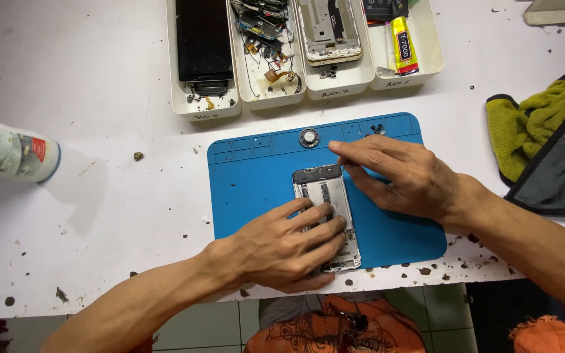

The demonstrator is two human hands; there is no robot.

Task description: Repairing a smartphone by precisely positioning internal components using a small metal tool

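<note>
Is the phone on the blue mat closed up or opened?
Opened: the phone lies flat on the mat with bare internal parts showing, no cover. The left hand presses its lower half; the right hand touches its top edge.

Trays (335, 88) block mat's (250, 189) far edge; left open.

Left hand (282, 245) flat, fingers spread and pressing down, right hand (400, 173) fingertips pinched, forearms converging

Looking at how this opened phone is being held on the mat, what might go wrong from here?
The left hand presses on the opened phone, so exposed parts might get bent. The phone's lower end lies near the blue mat edge and table edge; a slip might send it off. The small round part by the right hand lies loose and might get knocked away.
</note>
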